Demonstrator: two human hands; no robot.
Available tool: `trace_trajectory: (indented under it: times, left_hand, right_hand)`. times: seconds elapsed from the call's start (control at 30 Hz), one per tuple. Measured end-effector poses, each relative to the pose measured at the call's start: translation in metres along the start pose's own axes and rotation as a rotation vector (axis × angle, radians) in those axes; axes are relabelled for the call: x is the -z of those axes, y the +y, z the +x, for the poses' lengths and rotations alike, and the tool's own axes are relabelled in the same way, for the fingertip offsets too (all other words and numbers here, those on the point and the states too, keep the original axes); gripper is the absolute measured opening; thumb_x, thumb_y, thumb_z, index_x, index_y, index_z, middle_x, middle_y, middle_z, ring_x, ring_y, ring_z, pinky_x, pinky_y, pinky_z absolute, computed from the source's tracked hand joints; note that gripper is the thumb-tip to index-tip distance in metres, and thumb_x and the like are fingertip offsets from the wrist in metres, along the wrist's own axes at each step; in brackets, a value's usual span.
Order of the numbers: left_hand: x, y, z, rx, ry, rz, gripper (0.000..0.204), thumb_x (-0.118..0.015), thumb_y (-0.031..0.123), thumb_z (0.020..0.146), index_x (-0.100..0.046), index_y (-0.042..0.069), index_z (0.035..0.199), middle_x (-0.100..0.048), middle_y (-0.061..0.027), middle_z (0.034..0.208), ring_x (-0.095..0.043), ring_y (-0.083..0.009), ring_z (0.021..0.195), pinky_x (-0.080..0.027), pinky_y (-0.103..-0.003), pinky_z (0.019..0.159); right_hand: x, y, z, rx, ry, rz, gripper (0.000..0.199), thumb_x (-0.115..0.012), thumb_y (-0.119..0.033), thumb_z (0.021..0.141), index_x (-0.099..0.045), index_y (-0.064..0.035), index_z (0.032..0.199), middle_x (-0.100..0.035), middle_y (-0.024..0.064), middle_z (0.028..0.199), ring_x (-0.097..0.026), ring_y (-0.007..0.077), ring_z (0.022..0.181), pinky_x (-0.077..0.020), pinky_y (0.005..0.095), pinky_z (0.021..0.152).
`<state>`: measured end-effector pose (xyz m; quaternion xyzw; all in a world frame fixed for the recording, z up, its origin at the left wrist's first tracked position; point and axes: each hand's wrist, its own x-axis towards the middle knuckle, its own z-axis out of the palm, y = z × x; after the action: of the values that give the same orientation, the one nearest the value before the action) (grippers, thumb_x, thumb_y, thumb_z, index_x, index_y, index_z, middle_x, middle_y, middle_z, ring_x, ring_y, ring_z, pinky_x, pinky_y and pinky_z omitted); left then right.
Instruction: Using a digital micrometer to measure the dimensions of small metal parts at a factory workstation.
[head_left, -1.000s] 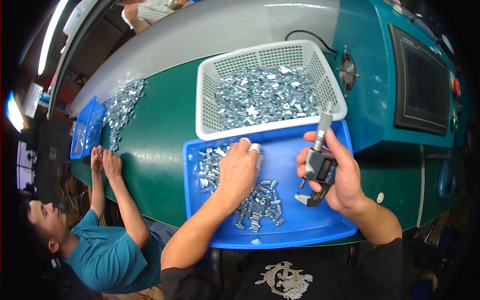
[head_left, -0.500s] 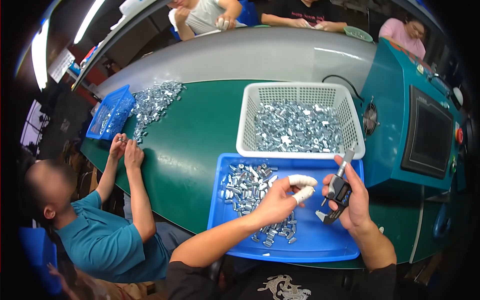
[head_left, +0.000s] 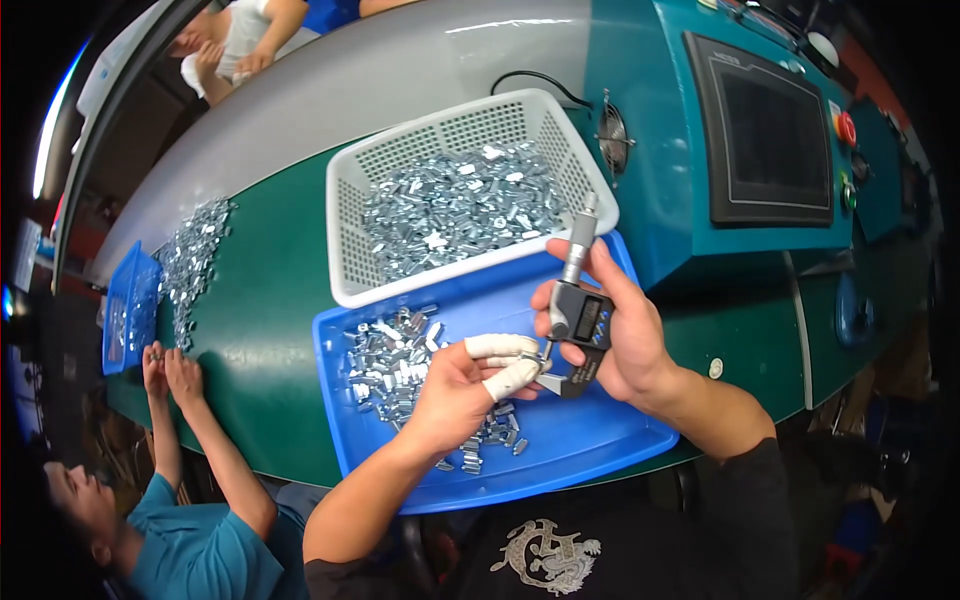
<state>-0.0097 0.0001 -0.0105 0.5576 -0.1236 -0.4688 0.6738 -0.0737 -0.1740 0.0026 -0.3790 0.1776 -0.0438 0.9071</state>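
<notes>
My right hand [head_left: 640, 335] is wrapped around a digital micrometer [head_left: 578, 318], its thimble pointing up and away and its open frame facing my left hand. White finger cots cover the thumb and forefinger of my left hand [head_left: 455, 395]. Those two fingers pinch a small metal part [head_left: 541, 361], mostly hidden, right at the micrometer's jaws. Whether the jaws touch it I cannot tell. Below both hands is a blue tray [head_left: 590, 440] with loose shiny metal parts [head_left: 385, 365] in its left half.
Behind the tray, a white perforated basket [head_left: 345, 235] holds many metal parts. A teal machine [head_left: 650, 190] with a dark screen [head_left: 765, 140] stands at the right. At the left, a co-worker's hands [head_left: 172, 372] are beside a blue basket [head_left: 125, 310] and a pile of parts [head_left: 190, 255].
My left hand has come to the micrometer's jaws, closing the gap between my hands. The view has shifted, so the basket, tray and machine appear further left and tilted.
</notes>
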Motion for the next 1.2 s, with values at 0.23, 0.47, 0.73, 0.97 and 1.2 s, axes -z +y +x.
trace_trajectory:
  times: [0.23,0.47,0.73,0.97,1.2]
  left_hand:
    - [0.001,-0.005,-0.004,-0.007,0.006,-0.005,0.025,-0.062,0.004,0.086,-0.059,-0.002,0.110,-0.065,-0.0109,0.099,-0.064,-0.0177,0.088,-0.055,-0.029,0.077]
    - [0.001,-0.004,-0.003,-0.025,0.005,-0.011,0.025,-0.061,0.002,0.086,-0.059,-0.003,0.110,-0.065,-0.0115,0.101,-0.064,-0.0180,0.090,-0.055,-0.030,0.077]
    - [0.004,-0.001,-0.006,-0.044,0.012,0.012,0.025,-0.062,0.003,0.086,-0.059,-0.002,0.110,-0.065,-0.0113,0.100,-0.064,-0.0183,0.089,-0.055,-0.030,0.076]
    - [0.003,-0.005,-0.004,0.006,-0.027,0.002,0.026,-0.061,0.005,0.086,-0.058,-0.002,0.111,-0.065,-0.0118,0.100,-0.064,-0.0192,0.088,-0.054,-0.031,0.076]
    - [0.006,-0.002,-0.004,-0.018,-0.002,0.068,0.025,-0.062,0.006,0.086,-0.059,-0.001,0.110,-0.065,-0.0118,0.100,-0.065,-0.0200,0.088,-0.055,-0.031,0.075]
  right_hand:
    - [0.002,0.003,-0.002,0.027,-0.002,0.003,0.047,-0.032,-0.044,0.098,-0.042,-0.0057,0.123,-0.061,0.0125,0.086,-0.061,0.0160,0.071,-0.0425,0.0227,0.042]
    - [-0.002,0.001,-0.002,0.019,0.023,-0.015,0.034,-0.042,-0.043,0.096,-0.046,-0.0103,0.103,-0.061,0.0111,0.081,-0.062,0.0145,0.066,-0.0409,0.0205,0.039]
    - [-0.002,0.003,0.003,0.004,0.004,0.001,0.033,-0.041,-0.043,0.096,-0.046,-0.0103,0.103,-0.061,0.0110,0.081,-0.062,0.0142,0.066,-0.0410,0.0203,0.039]
    - [0.002,0.001,-0.001,-0.019,0.014,0.032,0.046,-0.032,-0.049,0.097,-0.046,-0.0075,0.111,-0.061,0.0127,0.082,-0.062,0.0154,0.066,-0.0405,0.0210,0.039]
    - [-0.001,0.000,0.000,-0.011,-0.011,-0.002,0.047,-0.034,-0.047,0.097,-0.047,-0.0053,0.113,-0.061,0.0127,0.083,-0.062,0.0153,0.066,-0.0406,0.0213,0.039]
